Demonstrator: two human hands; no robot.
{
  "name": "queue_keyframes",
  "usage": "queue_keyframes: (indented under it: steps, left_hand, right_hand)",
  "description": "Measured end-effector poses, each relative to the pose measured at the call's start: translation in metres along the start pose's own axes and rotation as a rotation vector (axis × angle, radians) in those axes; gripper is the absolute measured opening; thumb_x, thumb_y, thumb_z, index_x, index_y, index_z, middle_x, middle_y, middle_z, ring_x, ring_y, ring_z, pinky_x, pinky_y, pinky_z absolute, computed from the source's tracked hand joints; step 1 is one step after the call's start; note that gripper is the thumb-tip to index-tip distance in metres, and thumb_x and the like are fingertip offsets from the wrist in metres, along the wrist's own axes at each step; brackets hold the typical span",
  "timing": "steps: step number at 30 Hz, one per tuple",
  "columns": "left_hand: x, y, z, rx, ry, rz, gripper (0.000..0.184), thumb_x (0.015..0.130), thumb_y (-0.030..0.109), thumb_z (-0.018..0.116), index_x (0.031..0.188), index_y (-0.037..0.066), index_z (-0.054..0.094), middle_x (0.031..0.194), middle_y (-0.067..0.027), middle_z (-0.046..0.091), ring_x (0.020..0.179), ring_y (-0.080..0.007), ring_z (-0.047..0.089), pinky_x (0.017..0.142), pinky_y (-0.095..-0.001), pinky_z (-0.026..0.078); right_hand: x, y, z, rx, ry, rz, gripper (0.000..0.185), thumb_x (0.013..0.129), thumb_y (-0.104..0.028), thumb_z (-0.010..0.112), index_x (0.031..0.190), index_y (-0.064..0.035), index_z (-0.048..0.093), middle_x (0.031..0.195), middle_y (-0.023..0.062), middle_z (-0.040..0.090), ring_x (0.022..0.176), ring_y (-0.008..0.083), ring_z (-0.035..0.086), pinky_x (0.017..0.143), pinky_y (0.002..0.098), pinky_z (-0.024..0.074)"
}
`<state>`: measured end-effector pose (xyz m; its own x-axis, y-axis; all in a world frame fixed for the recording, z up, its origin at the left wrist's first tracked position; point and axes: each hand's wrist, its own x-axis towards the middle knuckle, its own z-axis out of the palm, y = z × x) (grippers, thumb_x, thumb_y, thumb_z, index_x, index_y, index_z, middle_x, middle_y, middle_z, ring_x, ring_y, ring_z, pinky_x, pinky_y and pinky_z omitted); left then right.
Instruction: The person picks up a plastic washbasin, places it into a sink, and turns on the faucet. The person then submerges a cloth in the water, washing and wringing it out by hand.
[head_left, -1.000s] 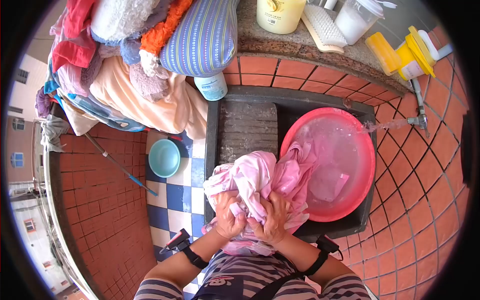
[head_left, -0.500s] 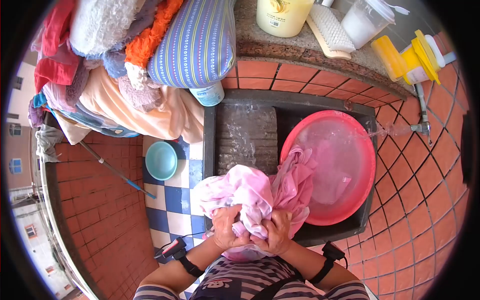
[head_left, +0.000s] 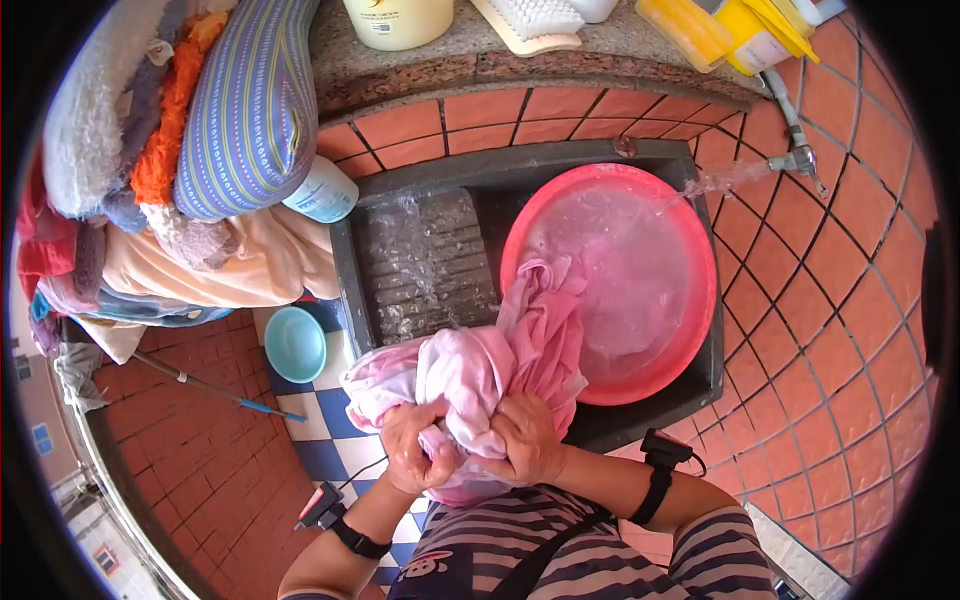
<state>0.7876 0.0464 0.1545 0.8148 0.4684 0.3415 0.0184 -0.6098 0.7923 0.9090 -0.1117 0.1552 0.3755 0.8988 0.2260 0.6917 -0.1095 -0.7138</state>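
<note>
At the near edge of the dark stone sink (head_left: 640, 416), just in front of my waist, I have the wet pink cloth (head_left: 465, 372) bunched up between my two hands. My left hand (head_left: 416, 448) is closed in a fist round its folds, a twist of fabric poking out by the thumb. My right hand (head_left: 528, 440) is clenched just as tightly on the other side, its fingers curled over the cloth. The bundle bulges up beyond my knuckles, and a darker, twisted length runs from it over the rim into the red basin (head_left: 706, 290) of cloudy water.

Compared with a second ago, the bundle is nearer to me, and more of the ribbed washboard (head_left: 425, 265) shows, with a glossier film of water on it. My grip is just as firm as it was. My view has swung to the right, so the striped pillow (head_left: 250, 110) and the scrubbing brush (head_left: 532, 20) now appear further left. The tap (head_left: 798, 160) runs into the basin as before. The turquoise bowl (head_left: 296, 345) is on the checkered floor (head_left: 335, 412) to my left.
</note>
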Motion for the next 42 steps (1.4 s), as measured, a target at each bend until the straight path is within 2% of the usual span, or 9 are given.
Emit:
queue_keyframes:
  steps: [3,4,8,12,17,24,30,34,42]
  left_hand:
    - [0.016,-0.072,0.038,0.143,0.199,0.036,0.034,0.081,0.030,0.053,0.086,-0.002,0.063,0.066,-0.0127,0.064,0.058,-0.0318,0.064,0.063,-0.0391,0.052]
    - [0.065,-0.087,0.048,-0.018,0.080,-0.603,0.040,0.083,0.034,0.053,0.087,-0.005,0.063,0.063,-0.0184,0.063,0.061,-0.0378,0.063,0.059,-0.0433,0.049]
    - [0.145,-0.181,0.074,0.265,0.122,-0.651,0.054,0.082,0.044,0.050,0.088,-0.007,0.067,0.083,-0.0341,0.060,0.085,-0.0491,0.061,0.072,-0.0510,0.048]
    - [0.076,-0.063,0.033,-0.062,0.005,-0.475,0.032,0.086,0.025,0.053,0.090,-0.005,0.063,0.059,-0.0135,0.055,0.054,-0.0199,0.053,0.052,-0.0341,0.041]
    - [-0.010,0.003,0.004,-0.012,-0.149,0.113,0.033,0.073,0.025,0.057,0.090,-0.002,0.064,0.072,-0.0128,0.062,0.066,-0.0293,0.062,0.083,-0.0428,0.046]
    - [0.137,-0.189,0.085,-0.018,0.228,-0.626,0.043,0.086,0.033,0.055,0.069,-0.006,0.061,0.059,-0.0093,0.057,0.058,-0.0146,0.051,0.055,-0.0353,0.041]
    - [0.133,-0.207,0.085,-0.225,0.264,-0.637,0.045,0.085,0.036,0.059,0.069,-0.005,0.062,0.059,-0.0003,0.053,0.061,-0.0089,0.046,0.054,-0.0302,0.038]
    - [0.141,-0.180,0.076,-0.066,0.222,-0.597,0.041,0.083,0.033,0.059,0.069,-0.005,0.062,0.058,-0.0005,0.054,0.058,-0.0105,0.045,0.054,-0.0302,0.038]
    - [0.043,-0.001,0.021,-0.319,-0.014,-0.337,0.023,0.079,0.017,0.053,0.087,-0.002,0.063,0.071,-0.0014,0.055,0.064,-0.0117,0.046,0.061,-0.0287,0.037]
  right_hand:
    - [0.041,0.066,0.051,0.247,0.124,-0.016,0.039,0.081,-0.035,0.064,0.100,-0.0004,0.064,0.091,0.0193,0.060,0.083,0.0359,0.061,0.074,0.0431,0.0474]
    - [0.091,0.107,0.078,0.308,0.222,0.160,0.035,0.089,-0.033,0.056,0.099,-0.0001,0.063,0.088,0.0257,0.061,0.082,0.0397,0.061,0.073,0.0452,0.0484]
    - [0.174,0.159,0.093,0.017,0.133,0.525,0.058,0.095,-0.050,0.040,0.084,0.0019,0.064,0.074,0.0282,0.061,0.072,0.0454,0.062,0.063,0.0498,0.0497]
    - [0.084,0.067,0.042,0.211,0.311,0.195,0.026,0.085,-0.027,0.065,0.089,-0.0018,0.060,0.077,0.0162,0.058,0.068,0.0355,0.061,0.059,0.0422,0.0480]
    - [-0.009,0.027,0.013,0.200,0.054,-0.025,0.039,0.075,-0.027,0.071,0.103,-0.0008,0.063,0.093,0.0160,0.061,0.074,0.0337,0.062,0.064,0.0405,0.0502]
    - [0.150,0.148,0.091,0.270,0.377,0.463,0.040,0.090,-0.039,0.057,0.082,-0.0009,0.061,0.071,0.0269,0.061,0.065,0.0435,0.061,0.055,0.0497,0.0478]
    - [0.064,0.156,-0.008,-0.263,0.524,0.633,0.082,0.083,-0.052,0.063,0.147,-0.0161,0.025,0.140,0.0350,0.029,0.127,0.0508,0.032,0.097,0.0607,0.0321]
    - [-0.009,0.251,-0.015,0.398,0.454,1.254,0.093,0.080,-0.066,0.059,0.148,-0.0101,0.027,0.143,0.0300,0.033,0.135,0.0386,0.033,0.106,0.0481,0.0331]
    - [0.041,0.172,-0.003,0.899,0.285,0.911,0.077,0.081,-0.057,0.064,0.132,-0.0014,0.048,0.135,0.0163,0.050,0.123,0.0283,0.048,0.100,0.0392,0.0398]
